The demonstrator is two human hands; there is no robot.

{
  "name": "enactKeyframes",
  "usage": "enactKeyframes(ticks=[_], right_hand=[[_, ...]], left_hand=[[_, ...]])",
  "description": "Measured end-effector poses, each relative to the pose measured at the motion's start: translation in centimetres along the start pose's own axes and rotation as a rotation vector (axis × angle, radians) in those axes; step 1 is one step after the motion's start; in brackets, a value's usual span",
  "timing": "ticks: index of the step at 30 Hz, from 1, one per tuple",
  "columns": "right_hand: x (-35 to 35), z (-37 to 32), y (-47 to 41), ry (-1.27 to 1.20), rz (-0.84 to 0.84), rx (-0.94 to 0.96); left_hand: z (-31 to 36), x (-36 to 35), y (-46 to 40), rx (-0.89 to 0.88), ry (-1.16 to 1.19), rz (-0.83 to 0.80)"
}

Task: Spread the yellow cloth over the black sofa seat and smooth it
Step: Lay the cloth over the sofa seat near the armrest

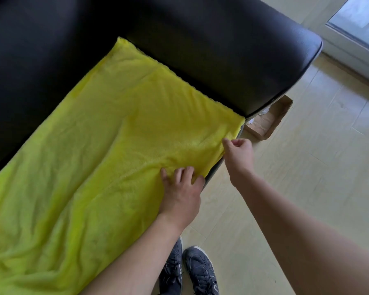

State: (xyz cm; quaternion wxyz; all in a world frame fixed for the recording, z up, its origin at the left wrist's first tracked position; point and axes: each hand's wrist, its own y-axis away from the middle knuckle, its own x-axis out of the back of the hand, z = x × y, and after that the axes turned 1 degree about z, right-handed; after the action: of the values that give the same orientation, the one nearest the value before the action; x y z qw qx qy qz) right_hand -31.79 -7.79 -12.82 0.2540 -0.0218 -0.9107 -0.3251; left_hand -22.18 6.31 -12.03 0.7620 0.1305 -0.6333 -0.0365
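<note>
The yellow cloth (98, 158) lies spread over the seat of the black sofa (211, 50), reaching from the armrest down to the lower left of the view, with soft wrinkles across it. My left hand (181, 192) rests on the cloth near its front edge, its fingers curled and bunching a fold of the fabric. Just to its right, my right hand (239, 154) pinches the cloth's front edge close to the armrest corner, where the fabric hangs over the seat front.
The sofa's black backrest and right armrest (264, 67) border the cloth. A cardboard box (268, 120) lies on the pale tiled floor (317, 167) beside the armrest. My dark sneakers (192, 271) stand at the seat front. A glass door (358, 22) is at the top right.
</note>
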Motion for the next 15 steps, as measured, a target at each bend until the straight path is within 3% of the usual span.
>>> enactKeyframes(ticks=[4,10,15], right_hand=[[-0.4,-0.7,0.5,0.031,-0.213,-0.098],[-0.7,-1.6,0.9,0.054,-0.275,-0.288],[-0.6,-1.4,0.6,-0.066,-0.275,-0.251]], left_hand=[[-0.7,-0.4,0.6,0.012,-0.027,0.041],[-1.6,-0.4,0.8,0.083,0.043,0.13],[-1.4,-0.7,1.3,0.107,0.044,0.079]])
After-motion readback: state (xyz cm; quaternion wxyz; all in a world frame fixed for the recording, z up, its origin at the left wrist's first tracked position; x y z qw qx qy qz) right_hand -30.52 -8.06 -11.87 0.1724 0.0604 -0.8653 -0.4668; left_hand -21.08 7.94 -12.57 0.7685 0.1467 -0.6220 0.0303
